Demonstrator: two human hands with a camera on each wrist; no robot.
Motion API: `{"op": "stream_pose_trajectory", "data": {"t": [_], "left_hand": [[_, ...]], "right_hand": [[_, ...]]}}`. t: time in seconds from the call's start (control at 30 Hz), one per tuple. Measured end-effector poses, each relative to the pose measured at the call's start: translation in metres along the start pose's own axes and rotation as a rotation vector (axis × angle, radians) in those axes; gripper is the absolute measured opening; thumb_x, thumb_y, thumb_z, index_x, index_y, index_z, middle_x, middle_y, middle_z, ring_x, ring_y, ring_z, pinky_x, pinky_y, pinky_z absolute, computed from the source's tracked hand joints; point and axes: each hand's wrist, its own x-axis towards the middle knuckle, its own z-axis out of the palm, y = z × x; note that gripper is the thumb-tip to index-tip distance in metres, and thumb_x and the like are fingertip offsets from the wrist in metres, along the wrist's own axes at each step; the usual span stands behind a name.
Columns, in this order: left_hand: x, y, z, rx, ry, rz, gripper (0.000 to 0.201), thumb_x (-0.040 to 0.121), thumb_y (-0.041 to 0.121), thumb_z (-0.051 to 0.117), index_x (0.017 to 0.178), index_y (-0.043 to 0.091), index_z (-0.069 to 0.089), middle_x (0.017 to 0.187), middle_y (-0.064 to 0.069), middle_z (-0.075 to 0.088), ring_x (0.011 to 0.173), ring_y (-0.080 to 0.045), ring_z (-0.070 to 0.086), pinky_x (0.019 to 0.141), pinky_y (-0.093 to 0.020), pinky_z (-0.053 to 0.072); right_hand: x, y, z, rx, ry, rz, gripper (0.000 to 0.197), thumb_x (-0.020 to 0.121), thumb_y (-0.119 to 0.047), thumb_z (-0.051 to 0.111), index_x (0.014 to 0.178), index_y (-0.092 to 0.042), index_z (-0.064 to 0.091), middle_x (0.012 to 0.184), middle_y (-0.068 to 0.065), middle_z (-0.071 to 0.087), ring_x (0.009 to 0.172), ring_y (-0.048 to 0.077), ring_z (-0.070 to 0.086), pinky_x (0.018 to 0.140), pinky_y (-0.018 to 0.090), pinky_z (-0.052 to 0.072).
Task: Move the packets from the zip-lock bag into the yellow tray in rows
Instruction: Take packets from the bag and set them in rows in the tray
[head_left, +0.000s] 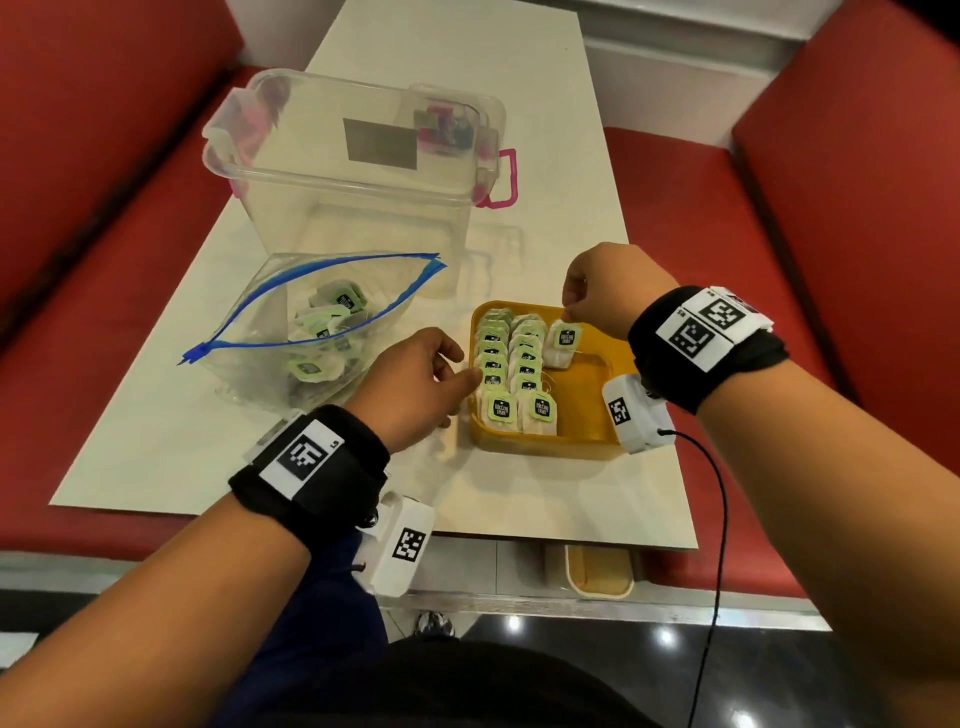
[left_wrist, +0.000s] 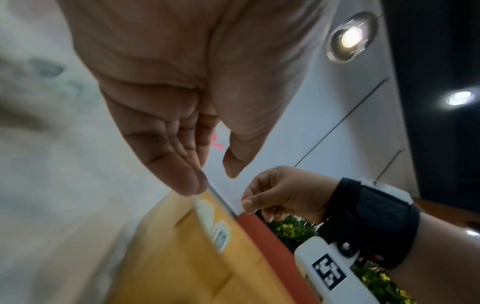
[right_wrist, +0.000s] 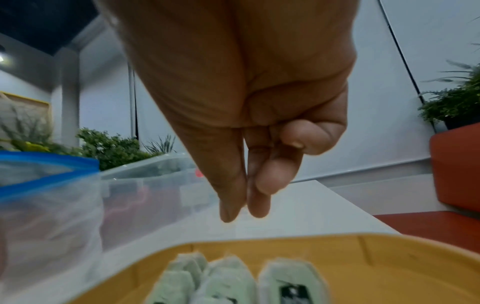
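The yellow tray (head_left: 587, 441) (left_wrist: 168, 257) (right_wrist: 389, 257) holds two full rows of green-tagged packets (head_left: 493, 364) on its left side. One more packet (head_left: 563, 345) (right_wrist: 291, 283) leans at the far end, starting a third row. My right hand (head_left: 571, 306) (right_wrist: 244, 211) hovers just above that packet's top corner, thumb and forefinger pressed together with nothing visible between them. The left hand (head_left: 462, 369) (left_wrist: 207, 181) has its straight fingers touching the tray's left rim by the left row. Left of the tray, the open zip-lock bag (head_left: 291, 332) (right_wrist: 39, 185) holds several packets (head_left: 332, 312).
A clear plastic box (head_left: 363, 171) (right_wrist: 155, 185) with pink latches stands behind the bag. Red benches (head_left: 831, 260) flank the pale table (head_left: 156, 441). A black cable (head_left: 722, 493) hangs from my right wrist over the table's near right corner.
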Motion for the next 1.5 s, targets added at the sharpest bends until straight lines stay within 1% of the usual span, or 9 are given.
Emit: {"op": "stream_pose_trajectory", "data": {"t": [0.3, 0.43, 0.53, 0.67, 0.87, 1.07, 1.17, 1.3, 1.5], "left_hand": [[-0.036, 0.052, -0.071, 0.302, 0.419, 0.361, 0.006, 0.089, 0.022, 0.062, 0.088, 0.022, 0.067, 0.088, 0.006, 0.056, 0.073, -0.005, 0.052, 0.069, -0.006, 0.035], [-0.043, 0.031, -0.105, 0.627, 0.54, 0.201, 0.012, 0.086, 0.031, 0.063, 0.091, 0.034, 0.073, 0.119, 0.001, 0.055, 0.116, -0.028, 0.041, 0.096, -0.039, 0.034], [-0.046, 0.005, -0.121, 0.706, 0.492, -0.047, 0.015, 0.087, 0.036, 0.061, 0.095, 0.04, 0.073, 0.139, 0.002, 0.049, 0.133, -0.029, 0.032, 0.103, -0.046, 0.03], [-0.047, -0.022, -0.128, 0.586, 0.448, -0.104, 0.027, 0.092, 0.029, 0.052, 0.113, 0.033, 0.067, 0.129, 0.002, 0.061, 0.113, -0.023, 0.057, 0.097, -0.042, 0.044], [-0.053, -0.034, -0.114, 0.431, 0.635, 0.082, 0.038, 0.091, 0.024, 0.06, 0.128, 0.026, 0.056, 0.113, 0.01, 0.061, 0.084, -0.008, 0.055, 0.078, -0.029, 0.046], [-0.052, -0.036, -0.121, 0.461, 0.505, 0.272, 0.045, 0.081, 0.009, 0.063, 0.124, 0.024, 0.059, 0.114, 0.01, 0.057, 0.079, -0.011, 0.055, 0.069, -0.033, 0.052], [-0.051, -0.035, -0.129, 0.454, 0.441, 0.315, 0.05, 0.08, 0.007, 0.063, 0.126, 0.025, 0.059, 0.118, 0.012, 0.055, 0.076, -0.003, 0.045, 0.068, -0.024, 0.046], [-0.049, -0.031, -0.132, 0.417, 0.383, 0.35, 0.055, 0.077, 0.006, 0.061, 0.128, 0.026, 0.059, 0.118, 0.012, 0.055, 0.076, -0.001, 0.039, 0.07, -0.022, 0.044], [-0.044, -0.029, -0.137, 0.425, 0.321, 0.336, 0.053, 0.079, 0.009, 0.057, 0.129, 0.026, 0.057, 0.121, 0.013, 0.054, 0.076, -0.002, 0.04, 0.071, -0.023, 0.046]], "right_hand": [[-0.009, -0.071, -0.02, 0.17, 0.169, -0.293, 0.007, 0.083, -0.023, 0.069, 0.086, -0.017, 0.068, 0.083, -0.005, 0.059, 0.08, 0.015, 0.055, 0.069, 0.025, 0.039], [-0.018, -0.115, -0.022, 0.345, 0.21, -0.495, 0.006, 0.084, -0.018, 0.066, 0.086, -0.014, 0.069, 0.084, 0.0, 0.067, 0.081, 0.017, 0.059, 0.072, 0.029, 0.046], [-0.027, -0.141, -0.011, 0.421, 0.164, -0.612, 0.011, 0.088, -0.021, 0.062, 0.09, -0.015, 0.07, 0.084, 0.001, 0.07, 0.078, 0.017, 0.059, 0.072, 0.03, 0.046], [-0.034, -0.161, 0.02, 0.25, 0.004, -0.648, 0.025, 0.098, -0.03, 0.047, 0.101, -0.015, 0.066, 0.095, 0.006, 0.069, 0.089, 0.025, 0.061, 0.07, 0.033, 0.042], [-0.055, -0.164, 0.042, 0.101, -0.085, -0.683, 0.035, 0.101, -0.031, 0.037, 0.091, -0.009, 0.061, 0.085, 0.01, 0.063, 0.077, 0.028, 0.055, 0.06, 0.031, 0.031], [-0.033, -0.18, 0.03, 0.116, -0.148, -0.521, 0.026, 0.098, -0.015, 0.04, 0.087, -0.004, 0.061, 0.084, 0.013, 0.061, 0.074, 0.024, 0.049, 0.063, 0.029, 0.029], [-0.002, -0.195, 0.032, 0.08, -0.085, -0.367, 0.026, 0.097, -0.012, 0.045, 0.118, -0.002, 0.056, 0.114, 0.015, 0.062, 0.103, 0.029, 0.057, 0.081, 0.033, 0.041], [0.037, -0.218, 0.048, -0.005, -0.211, -0.205, 0.049, 0.098, -0.019, 0.046, 0.141, 0.001, 0.033, 0.146, 0.017, 0.039, 0.134, 0.03, 0.039, 0.108, 0.032, 0.031], [0.076, -0.227, 0.083, -0.1, -0.3, -0.11, 0.035, 0.094, -0.028, 0.05, 0.124, -0.01, 0.055, 0.128, 0.01, 0.057, 0.117, 0.026, 0.055, 0.092, 0.033, 0.043]]}}
